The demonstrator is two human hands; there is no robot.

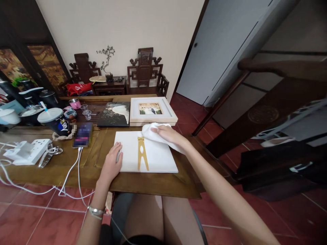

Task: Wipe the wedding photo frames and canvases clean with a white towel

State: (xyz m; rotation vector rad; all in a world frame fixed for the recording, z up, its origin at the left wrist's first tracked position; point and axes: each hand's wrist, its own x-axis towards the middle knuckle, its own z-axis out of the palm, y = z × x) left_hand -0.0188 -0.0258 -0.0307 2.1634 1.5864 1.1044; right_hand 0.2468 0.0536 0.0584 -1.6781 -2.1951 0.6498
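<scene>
A white frame back (155, 157) with a gold stand leg (141, 153) lies face down on the wooden table (153, 183). My left hand (112, 163) rests on its left edge, fingers curled down against it. My right hand (170, 134) presses a white cloth (153, 132) onto the frame's upper right part, fingers closed over the cloth.
Behind it lie a white framed photo (152, 110) and a dark unframed print (116, 114). To the left are a phone (82, 135) on a white cable, a power strip (28, 151), keys, cups and pots. A dark wooden chair (276, 112) stands at right.
</scene>
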